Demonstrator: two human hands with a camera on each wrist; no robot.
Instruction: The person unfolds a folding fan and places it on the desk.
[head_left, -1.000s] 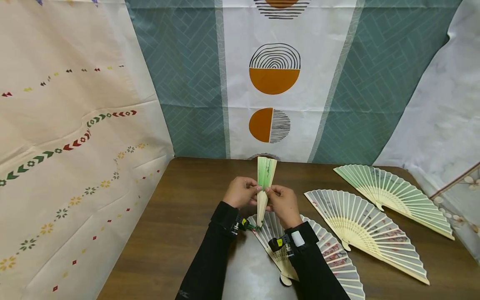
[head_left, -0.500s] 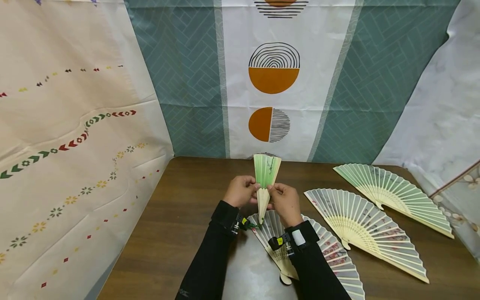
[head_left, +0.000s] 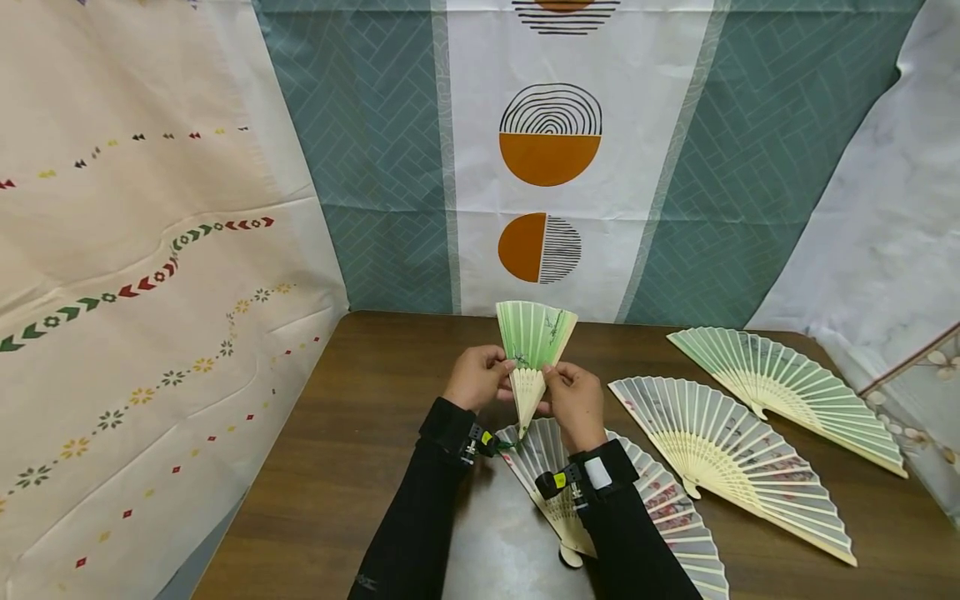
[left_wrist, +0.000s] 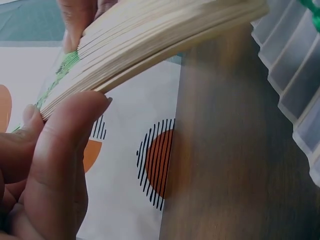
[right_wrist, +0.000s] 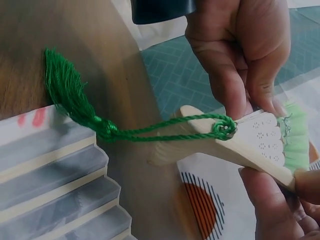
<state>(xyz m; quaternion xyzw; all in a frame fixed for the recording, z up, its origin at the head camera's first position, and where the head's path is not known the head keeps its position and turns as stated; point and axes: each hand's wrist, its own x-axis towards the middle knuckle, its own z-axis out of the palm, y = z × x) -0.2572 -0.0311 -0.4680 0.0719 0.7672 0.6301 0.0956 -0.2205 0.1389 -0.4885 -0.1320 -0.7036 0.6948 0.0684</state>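
Between both hands a green folding fan (head_left: 534, 333) stands partly spread, its pale ribs (left_wrist: 150, 40) narrowing toward the pivot below. My left hand (head_left: 477, 379) pinches its left edge between thumb and fingers. On the opposite edge, my right hand (head_left: 576, 404) pinches the outer rib. In the right wrist view, a green tassel (right_wrist: 70, 85) hangs by a looped cord from the pivot end. Beneath my hands and right forearm lies a spread grey-white fan (head_left: 675, 517) with reddish print, partly covered by the sleeve.
To the right on the brown table (head_left: 337, 467) lie two more spread fans, a grey-white fan (head_left: 735, 458) and, behind it, a green fan (head_left: 795, 387). A patterned cloth (head_left: 397, 167) hangs along the table's back edge, and a cream cloth (head_left: 150, 250) on the left.
The green folding fan has spread from a narrow bundle to a wider wedge. My hands have moved slightly apart, both still pinching its edges. The other fans have stayed in place.
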